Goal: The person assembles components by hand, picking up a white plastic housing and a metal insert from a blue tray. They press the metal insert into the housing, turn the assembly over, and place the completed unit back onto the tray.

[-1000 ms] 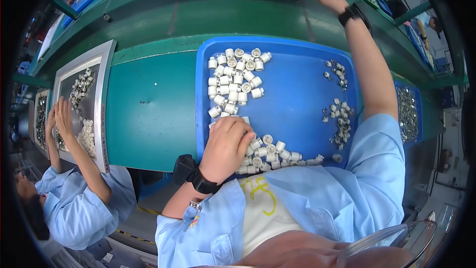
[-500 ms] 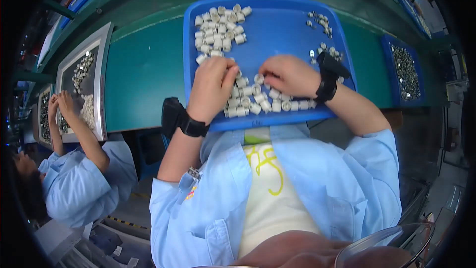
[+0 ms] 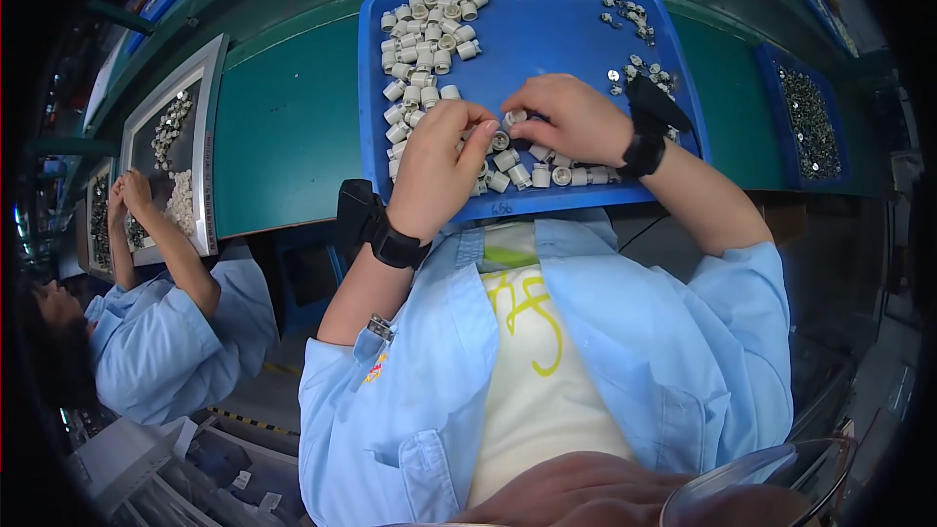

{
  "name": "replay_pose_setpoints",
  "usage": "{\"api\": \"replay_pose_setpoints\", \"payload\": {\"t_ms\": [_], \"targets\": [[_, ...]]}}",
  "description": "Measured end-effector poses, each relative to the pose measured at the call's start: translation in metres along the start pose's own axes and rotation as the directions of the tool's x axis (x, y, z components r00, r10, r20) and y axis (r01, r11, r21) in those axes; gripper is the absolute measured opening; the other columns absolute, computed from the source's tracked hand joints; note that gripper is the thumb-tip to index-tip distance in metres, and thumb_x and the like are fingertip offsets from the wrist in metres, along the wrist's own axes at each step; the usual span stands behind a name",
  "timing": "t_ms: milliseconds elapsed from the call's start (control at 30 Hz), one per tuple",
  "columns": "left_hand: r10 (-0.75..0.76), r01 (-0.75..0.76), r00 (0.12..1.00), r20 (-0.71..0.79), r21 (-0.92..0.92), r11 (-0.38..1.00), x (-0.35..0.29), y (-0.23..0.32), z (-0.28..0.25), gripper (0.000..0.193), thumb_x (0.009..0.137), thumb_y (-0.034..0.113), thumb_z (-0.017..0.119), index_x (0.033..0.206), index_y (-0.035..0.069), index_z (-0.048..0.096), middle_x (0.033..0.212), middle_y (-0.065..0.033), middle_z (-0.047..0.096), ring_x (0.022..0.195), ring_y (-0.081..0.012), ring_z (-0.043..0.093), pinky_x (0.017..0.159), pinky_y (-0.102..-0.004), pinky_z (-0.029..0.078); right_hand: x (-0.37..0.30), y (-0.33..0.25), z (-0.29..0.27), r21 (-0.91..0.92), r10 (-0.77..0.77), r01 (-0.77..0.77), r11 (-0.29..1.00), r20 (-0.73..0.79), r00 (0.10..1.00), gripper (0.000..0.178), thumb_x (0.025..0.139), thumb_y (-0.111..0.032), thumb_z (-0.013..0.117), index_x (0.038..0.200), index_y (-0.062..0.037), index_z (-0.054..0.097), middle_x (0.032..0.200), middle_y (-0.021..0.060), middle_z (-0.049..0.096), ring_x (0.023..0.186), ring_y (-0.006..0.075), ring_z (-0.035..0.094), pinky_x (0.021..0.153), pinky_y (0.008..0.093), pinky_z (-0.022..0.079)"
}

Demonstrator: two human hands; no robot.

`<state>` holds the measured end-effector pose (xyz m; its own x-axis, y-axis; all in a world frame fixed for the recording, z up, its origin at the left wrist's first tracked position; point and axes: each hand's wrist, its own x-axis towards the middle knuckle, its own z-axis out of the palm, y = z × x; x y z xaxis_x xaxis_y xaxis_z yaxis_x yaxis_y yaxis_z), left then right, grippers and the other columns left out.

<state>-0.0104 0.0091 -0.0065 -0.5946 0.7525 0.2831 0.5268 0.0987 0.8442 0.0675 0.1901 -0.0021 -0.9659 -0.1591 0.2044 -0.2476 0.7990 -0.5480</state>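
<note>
A blue tray (image 3: 547,44) lies before me with many small white cylindrical caps (image 3: 425,49), hollow at one end. Over the tray's near part, my right hand (image 3: 574,125) pinches one white cap (image 3: 514,118) between thumb and fingertips. Close beside it, almost meeting it, is my left hand (image 3: 441,164), fingers curled and thumb pressed toward the index finger. Whatever those left fingertips hold is hidden. Another cap (image 3: 500,141) shows open end up just by the left thumb. More loose caps (image 3: 521,176) lie beneath both hands, partly covered by them.
Small shiny metal pieces (image 3: 630,17) sit in the tray's far right corner, with a second cluster (image 3: 644,73) by my right wrist. Another blue tray (image 3: 805,122) of metal parts stands at right. On the left, a co-worker's hands (image 3: 132,197) work over a silver-framed tray (image 3: 208,137).
My left hand has moved right, toward the right hand, uncovering caps along the tray's left side. The right hand's fingertips have lifted a cap slightly. The whole view has shifted a little.
</note>
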Motion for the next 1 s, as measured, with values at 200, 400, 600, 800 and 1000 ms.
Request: {"api": "replay_pose_setpoints", "payload": {"t_ms": [200,400,600,800,1000], "targets": [[-0.301,0.447,0.894,0.331,-0.679,0.583,-0.006,0.021,0.000,0.023,0.084,0.012,0.053,0.104,0.003,0.046,0.082,-0.0047,0.055,0.075,-0.0108,0.054,0.067,-0.0231,0.043,-0.014,-0.038,-0.025,0.170,-0.145,0.177,0.969,-0.183,0.972,0.024,0.072,-0.014,0.063,0.095,-0.0064,0.060,0.082,0.0082,0.056,0.078,0.0238,0.053,0.067,0.0310,0.042],[-0.266,0.422,0.906,0.328,-0.729,0.539,-0.008,0.018,0.004,0.030,0.083,0.009,0.054,0.111,0.003,0.042,0.085,-0.0023,0.054,0.076,-0.0059,0.050,0.069,-0.0188,0.041,-0.032,-0.014,-0.041,-0.128,0.022,-0.054,0.990,-0.233,0.972,0.025,0.072,-0.014,0.063,0.096,-0.0056,0.060,0.083,0.0091,0.056,0.075,0.0239,0.053,0.068,0.0294,0.042],[-0.290,0.417,0.909,0.300,-0.672,0.611,-0.010,0.012,0.007,0.028,0.082,0.008,0.056,0.108,0.002,0.048,0.085,0.0006,0.052,0.076,-0.0043,0.047,0.069,-0.0166,0.039,-0.058,0.067,-0.051,-0.350,0.304,-0.381,0.856,-0.255,0.918,0.021,0.075,-0.014,0.061,0.094,-0.0045,0.059,0.079,0.0092,0.054,0.072,0.0231,0.052,0.065,0.0291,0.043],[-0.304,0.426,0.905,0.299,-0.660,0.619,-0.012,0.011,0.010,0.026,0.082,0.010,0.056,0.107,0.002,0.051,0.084,0.0023,0.052,0.076,-0.0034,0.046,0.069,-0.0162,0.039,-0.052,0.071,-0.049,-0.408,0.434,-0.454,0.792,-0.145,0.889,0.020,0.076,-0.015,0.061,0.092,-0.0036,0.059,0.080,0.0088,0.054,0.073,0.0219,0.053,0.064,0.0290,0.044],[-0.294,0.424,0.906,0.305,-0.641,0.640,-0.013,0.007,0.011,0.026,0.083,0.012,0.055,0.107,0.002,0.051,0.084,0.0024,0.052,0.076,-0.0035,0.046,0.069,-0.0163,0.039,-0.055,0.069,-0.059,-0.139,0.386,-0.421,0.896,-0.223,0.895,0.017,0.076,-0.012,0.060,0.090,-0.0027,0.059,0.079,0.0077,0.054,0.075,0.0209,0.053,0.065,0.0287,0.044]]}}
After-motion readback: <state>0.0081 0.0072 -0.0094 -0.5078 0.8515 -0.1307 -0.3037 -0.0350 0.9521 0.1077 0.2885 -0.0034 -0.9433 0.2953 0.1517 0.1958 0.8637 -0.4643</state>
